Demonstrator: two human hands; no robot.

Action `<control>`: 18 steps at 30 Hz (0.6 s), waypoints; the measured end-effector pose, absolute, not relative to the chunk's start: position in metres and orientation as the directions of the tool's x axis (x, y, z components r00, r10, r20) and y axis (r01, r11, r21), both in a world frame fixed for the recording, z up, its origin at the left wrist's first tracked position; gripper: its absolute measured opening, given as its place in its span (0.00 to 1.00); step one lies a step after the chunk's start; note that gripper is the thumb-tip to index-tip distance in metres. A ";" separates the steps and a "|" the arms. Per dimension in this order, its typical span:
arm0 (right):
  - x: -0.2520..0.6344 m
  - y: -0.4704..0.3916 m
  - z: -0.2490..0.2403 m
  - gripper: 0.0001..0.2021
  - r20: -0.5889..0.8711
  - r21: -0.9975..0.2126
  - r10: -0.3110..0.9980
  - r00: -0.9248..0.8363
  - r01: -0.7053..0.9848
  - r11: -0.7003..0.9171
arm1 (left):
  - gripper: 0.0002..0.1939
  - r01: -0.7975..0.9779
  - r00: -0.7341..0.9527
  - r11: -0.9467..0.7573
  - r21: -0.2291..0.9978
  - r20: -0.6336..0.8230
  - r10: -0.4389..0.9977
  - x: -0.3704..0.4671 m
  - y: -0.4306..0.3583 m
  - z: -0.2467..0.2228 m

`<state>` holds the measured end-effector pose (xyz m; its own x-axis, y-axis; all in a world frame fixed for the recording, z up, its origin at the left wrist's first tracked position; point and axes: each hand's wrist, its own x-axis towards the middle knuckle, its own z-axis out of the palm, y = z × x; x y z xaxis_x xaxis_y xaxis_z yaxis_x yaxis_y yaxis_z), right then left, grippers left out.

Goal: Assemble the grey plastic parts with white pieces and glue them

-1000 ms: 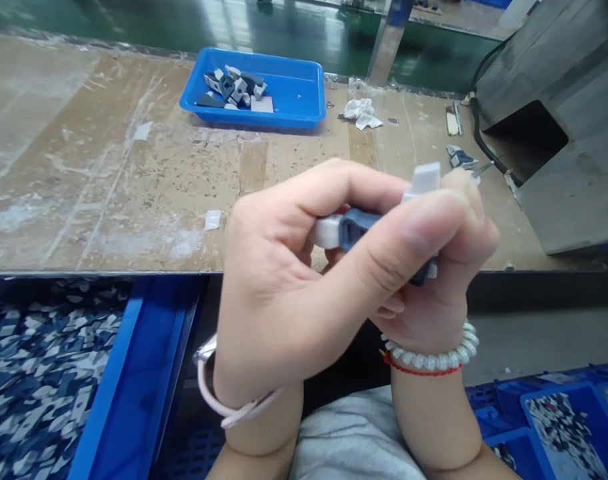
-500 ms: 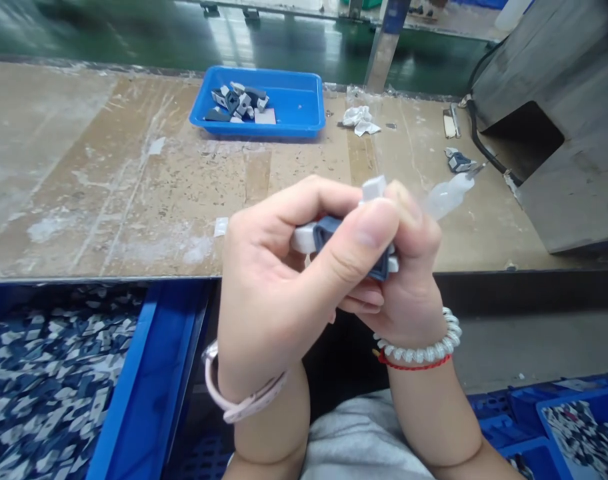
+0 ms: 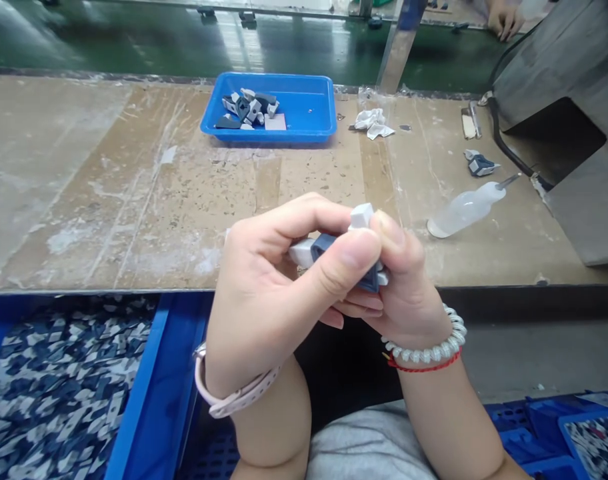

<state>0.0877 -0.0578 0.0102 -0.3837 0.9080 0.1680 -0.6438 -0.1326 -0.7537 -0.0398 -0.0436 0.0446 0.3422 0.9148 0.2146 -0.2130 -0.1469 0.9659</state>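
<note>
Both hands meet just in front of the near edge of the tabletop (image 3: 134, 200), closed together on one small plastic part (image 3: 334, 247) made of a white piece and a dark blue-grey piece. The left hand (image 3: 264, 300) wraps around it from the left, thumb pressed across the blue-grey piece, forefinger arched over the top. The right hand (image 3: 404, 293) grips the other end, its fingertips pinching by the white corner that sticks up between the two hands. So both grips are clenched on the same part, held in the air above the gap between the tabletop and the person's lap.

As a judgement of progress, the two pieces look joined or nearly so; whether they are fully seated cannot be told, since the fingers cover the seam. At the far side of the tabletop, straight beyond the hands, a blue tray (image 3: 304, 107) holds only a small cluster of like parts (image 3: 249, 110) in its left corner, with most of its floor bare. Below the tabletop's near edge, to the left, a blue bin (image 3: 154, 387) is heaped with loose white and blue-grey pieces (image 3: 54, 393). That suggests few are finished and many remain.

To the right of the hands, a squeeze bottle (image 3: 464, 210) lies on its side on the tabletop.
</note>
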 end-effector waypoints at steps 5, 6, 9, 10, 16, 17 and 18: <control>0.091 -0.056 0.015 0.26 0.105 -0.811 0.906 -0.410 -0.563 -0.161 | 0.18 -0.251 0.321 -0.163 0.954 0.241 0.916 -0.036 -0.040 0.045; 0.092 -0.056 0.017 0.27 0.084 -0.821 0.908 -0.410 -0.544 -0.170 | 0.18 -0.255 0.313 -0.169 0.952 0.246 0.917 -0.036 -0.040 0.045; 0.093 -0.055 0.021 0.29 0.065 -0.845 0.913 -0.402 -0.510 -0.165 | 0.19 -0.231 0.295 -0.209 0.950 0.273 0.916 -0.033 -0.038 0.044; 0.094 -0.055 0.022 0.29 0.068 -0.849 0.914 -0.401 -0.504 -0.158 | 0.19 -0.212 0.293 -0.225 0.951 0.282 0.914 -0.033 -0.037 0.043; 0.099 -0.060 0.021 0.32 0.039 -0.838 0.914 -0.404 -0.511 -0.190 | 0.18 -0.122 0.260 -0.394 0.911 0.413 0.873 -0.026 -0.032 0.043; 0.100 -0.061 0.020 0.32 0.043 -0.833 0.919 -0.393 -0.522 -0.185 | 0.18 -0.120 0.257 -0.425 0.897 0.441 0.860 -0.024 -0.032 0.043; 0.100 -0.063 0.019 0.32 0.047 -0.830 0.928 -0.370 -0.532 -0.170 | 0.17 -0.118 0.252 -0.451 0.885 0.465 0.848 -0.022 -0.032 0.043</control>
